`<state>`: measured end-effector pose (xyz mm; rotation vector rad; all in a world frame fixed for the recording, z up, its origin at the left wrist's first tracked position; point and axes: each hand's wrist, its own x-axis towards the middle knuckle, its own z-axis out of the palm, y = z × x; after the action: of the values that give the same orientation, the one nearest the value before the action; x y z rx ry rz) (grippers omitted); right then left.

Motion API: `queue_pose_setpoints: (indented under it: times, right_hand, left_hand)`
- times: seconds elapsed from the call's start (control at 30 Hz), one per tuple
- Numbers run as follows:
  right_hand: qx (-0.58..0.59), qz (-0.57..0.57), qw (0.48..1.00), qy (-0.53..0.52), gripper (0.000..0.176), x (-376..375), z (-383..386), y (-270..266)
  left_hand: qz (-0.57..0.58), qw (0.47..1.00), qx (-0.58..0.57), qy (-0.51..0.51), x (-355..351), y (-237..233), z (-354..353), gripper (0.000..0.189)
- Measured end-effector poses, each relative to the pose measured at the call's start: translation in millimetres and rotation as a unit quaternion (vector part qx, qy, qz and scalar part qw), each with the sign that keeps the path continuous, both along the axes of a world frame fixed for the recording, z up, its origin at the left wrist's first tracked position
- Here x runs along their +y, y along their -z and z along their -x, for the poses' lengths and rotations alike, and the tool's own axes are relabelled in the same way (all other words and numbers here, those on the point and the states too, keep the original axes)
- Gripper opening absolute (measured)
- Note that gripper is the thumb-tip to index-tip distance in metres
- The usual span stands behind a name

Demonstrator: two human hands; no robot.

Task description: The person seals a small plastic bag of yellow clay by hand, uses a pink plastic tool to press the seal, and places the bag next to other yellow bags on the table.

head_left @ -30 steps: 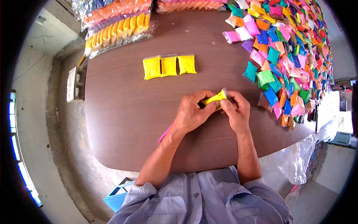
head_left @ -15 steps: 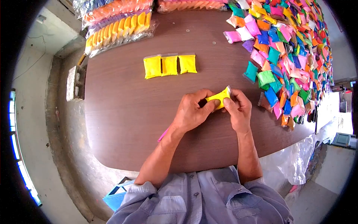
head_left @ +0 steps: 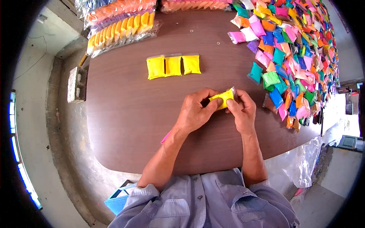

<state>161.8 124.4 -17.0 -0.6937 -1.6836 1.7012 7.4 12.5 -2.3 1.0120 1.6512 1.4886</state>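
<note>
A small yellow packet (head_left: 223,98) with a clear edge is pinched between my two hands above the brown table (head_left: 125,121). My left hand (head_left: 197,108) grips its left end, thumb on top. On its right end, the thumb and fingers of my right hand (head_left: 243,110) are closed. Beyond my hands, three yellow packets (head_left: 173,66) lie side by side in a row. The undersides of the held packet and some fingertips are hidden.
A large heap of multicoloured packets (head_left: 279,57) covers the table's right side. Clear bags of yellow packets (head_left: 121,30) and orange ones (head_left: 194,5) lie along the far edge. A blue container (head_left: 116,203) stands below the near left edge.
My thumbs have shifted slightly on the yellow packet, which looks a little flatter between them. Both hands stay in nearly the same place.
</note>
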Motion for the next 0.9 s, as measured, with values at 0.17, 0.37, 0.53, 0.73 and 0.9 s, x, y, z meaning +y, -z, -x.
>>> queue_pose_setpoints:
  times: [0.17,0.37,0.53,0.73,0.9]
  right_hand:
    - [0.000,-0.002,1.000,0.016,0.029,0.9,-0.1,-0.1]
    - [0.002,-0.005,1.000,-0.005,0.025,0.7,-1.8,3.1]
    - [0.003,-0.002,1.000,-0.011,0.025,0.0,-1.1,1.4]
    - [0.005,-0.012,1.000,0.002,0.024,0.3,0.3,-4.0]
    - [0.027,0.027,0.999,0.016,0.023,-0.4,0.7,-1.8]
  left_hand:
    - [-0.001,1.000,-0.024,0.009,-0.3,-4.0,-2.1,0.021]
    - [-0.042,0.999,-0.021,0.005,2.5,-5.0,-5.7,0.023]
    - [-0.023,0.999,-0.041,0.007,1.7,2.2,-4.0,0.020]
    - [0.008,0.999,-0.038,0.006,1.7,-11.0,-8.3,0.017]
    - [0.003,0.999,0.038,-0.015,3.0,-7.4,-12.4,0.023]
